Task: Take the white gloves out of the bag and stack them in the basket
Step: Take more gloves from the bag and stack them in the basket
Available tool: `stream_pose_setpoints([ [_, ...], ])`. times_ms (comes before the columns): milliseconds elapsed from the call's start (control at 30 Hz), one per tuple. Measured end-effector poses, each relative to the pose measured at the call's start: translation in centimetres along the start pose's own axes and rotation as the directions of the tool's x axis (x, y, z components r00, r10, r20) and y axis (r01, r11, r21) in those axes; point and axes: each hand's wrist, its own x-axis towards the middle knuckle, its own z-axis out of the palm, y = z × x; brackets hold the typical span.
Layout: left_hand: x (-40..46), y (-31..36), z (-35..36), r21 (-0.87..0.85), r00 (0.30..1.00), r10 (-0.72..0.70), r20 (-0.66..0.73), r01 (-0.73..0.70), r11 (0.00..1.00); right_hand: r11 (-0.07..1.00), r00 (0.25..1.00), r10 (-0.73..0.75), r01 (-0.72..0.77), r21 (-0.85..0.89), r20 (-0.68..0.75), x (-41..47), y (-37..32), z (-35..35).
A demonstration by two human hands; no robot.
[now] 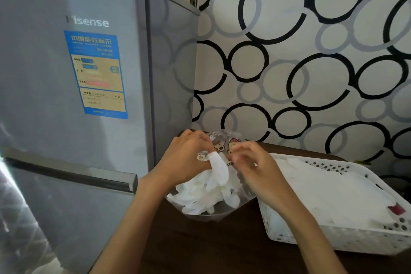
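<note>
A clear plastic bag (220,138) with cartoon prints stands on the dark table (200,240), holding several white gloves (200,198). My left hand (189,158) grips the bag's left edge together with one white glove (219,170) that sticks up out of the opening. My right hand (251,167) has its fingers curled at the bag's right edge, pinching the plastic. A white perforated basket (333,240) sits to the right of the bag with white gloves (322,191) stacked flat inside it.
A grey fridge (77,95) stands close on the left of the table. A wall with black and grey ring patterns (311,62) runs behind. A small red tag (395,209) lies on the stacked gloves at the basket's right end.
</note>
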Motion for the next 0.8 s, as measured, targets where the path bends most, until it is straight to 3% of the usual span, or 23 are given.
stream_pose_setpoints([
  [67,-0.1,-0.4,-0.3,-0.126,0.999,-0.029,0.020,0.032,0.991,0.974,0.991,0.022,0.008,-0.227,0.128,-0.3,0.8,0.4],
  [167,-0.4,-0.6,-0.8,-0.322,0.988,-0.086,0.126,0.123,0.939,0.901,0.987,-0.010,0.080,-0.427,0.163,-0.6,1.2,1.2],
  [300,-0.8,-1.4,-2.2,-0.494,0.980,-0.192,0.053,0.193,0.848,0.835,0.989,-0.005,0.085,-0.544,0.148,-0.5,1.5,1.8],
  [433,-0.9,-1.2,-2.9,-0.571,0.972,-0.236,-0.019,0.183,0.800,0.839,0.992,-0.009,0.074,-0.540,0.123,-0.4,1.5,2.4],
  [500,-0.7,-0.6,-3.2,-0.648,0.955,-0.273,-0.116,0.136,0.749,0.868,0.987,0.015,0.068,-0.493,0.163,-0.3,1.4,2.3],
  [633,-0.4,0.0,-3.7,-0.771,0.937,-0.304,-0.170,0.065,0.633,0.988,0.951,0.039,0.009,-0.152,0.307,-0.1,0.4,1.4],
  [700,-0.4,0.2,-3.4,-0.782,0.941,-0.301,-0.153,0.071,0.619,1.000,0.970,0.019,-0.014,-0.021,0.242,0.0,-0.3,1.4],
  [800,-0.2,0.2,-2.9,-0.781,0.947,-0.298,-0.116,0.099,0.617,0.994,1.000,-0.023,0.020,0.111,0.020,0.1,-0.9,1.1],
])
